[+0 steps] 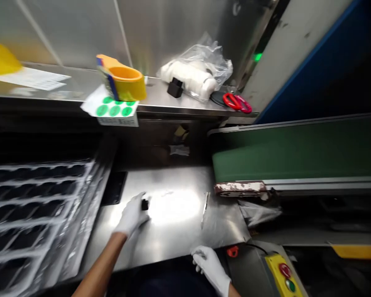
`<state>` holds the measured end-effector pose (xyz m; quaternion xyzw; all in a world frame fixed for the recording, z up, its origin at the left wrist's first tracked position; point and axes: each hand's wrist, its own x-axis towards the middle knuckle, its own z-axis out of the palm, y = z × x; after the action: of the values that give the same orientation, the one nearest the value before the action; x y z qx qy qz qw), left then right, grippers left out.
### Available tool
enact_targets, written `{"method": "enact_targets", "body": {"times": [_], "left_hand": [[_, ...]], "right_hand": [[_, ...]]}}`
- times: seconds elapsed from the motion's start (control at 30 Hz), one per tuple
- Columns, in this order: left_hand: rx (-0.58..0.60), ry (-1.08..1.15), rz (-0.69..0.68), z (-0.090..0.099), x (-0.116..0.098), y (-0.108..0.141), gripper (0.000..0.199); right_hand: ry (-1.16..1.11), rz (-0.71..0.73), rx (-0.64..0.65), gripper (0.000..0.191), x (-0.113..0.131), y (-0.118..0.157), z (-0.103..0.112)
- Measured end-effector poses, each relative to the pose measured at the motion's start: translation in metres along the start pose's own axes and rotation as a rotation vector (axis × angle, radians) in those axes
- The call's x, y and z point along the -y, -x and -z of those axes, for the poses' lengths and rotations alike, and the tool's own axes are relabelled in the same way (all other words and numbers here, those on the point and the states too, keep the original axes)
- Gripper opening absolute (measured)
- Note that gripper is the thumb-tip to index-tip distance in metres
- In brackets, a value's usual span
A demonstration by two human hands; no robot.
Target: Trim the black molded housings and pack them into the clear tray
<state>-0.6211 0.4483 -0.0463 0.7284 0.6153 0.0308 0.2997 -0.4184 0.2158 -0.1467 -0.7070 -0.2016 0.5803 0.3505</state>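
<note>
My left hand point(132, 215), in a white glove, is over the left part of the steel worktop point(170, 239). Between its thumb and fingers it has a small black piece point(145, 204), whose exact kind I cannot make out. Beside that hand lies a flat black rectangular piece point(114, 188), next to a stack of clear plastic trays point(71, 214) whose pockets hold dark parts. My right hand point(208, 264), also gloved in white, hovers by the worktop's front edge with loosely bent fingers and nothing visible in them. Farther in lies a thin metal tool like tweezers point(205, 209).
A steel shelf point(154, 101) at the back carries a yellow tape dispenser point(126, 84), green round stickers point(114, 110), a bagged white roll point(188, 76), a black block point(175, 88) and red-handled scissors point(231, 101). To the right are a green conveyor belt point(297, 152) and a yellow button box point(282, 274).
</note>
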Motion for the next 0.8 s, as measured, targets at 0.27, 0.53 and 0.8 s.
{"method": "enact_targets", "body": {"times": [0.27, 0.53, 0.8], "left_hand": [[0.218, 0.339, -0.034, 0.001, -0.042, 0.023, 0.020], [-0.069, 0.818, -0.116, 0.035, -0.102, 0.151, 0.018], [-0.049, 0.986, 0.026, 0.068, -0.089, 0.175, 0.062]], "right_hand": [[-0.199, 0.282, 0.190, 0.029, 0.120, 0.013, -0.043], [-0.260, 0.313, 0.383, 0.015, 0.185, 0.102, -0.018], [-0.135, 0.600, 0.243, 0.011, 0.192, 0.116, -0.052]]}}
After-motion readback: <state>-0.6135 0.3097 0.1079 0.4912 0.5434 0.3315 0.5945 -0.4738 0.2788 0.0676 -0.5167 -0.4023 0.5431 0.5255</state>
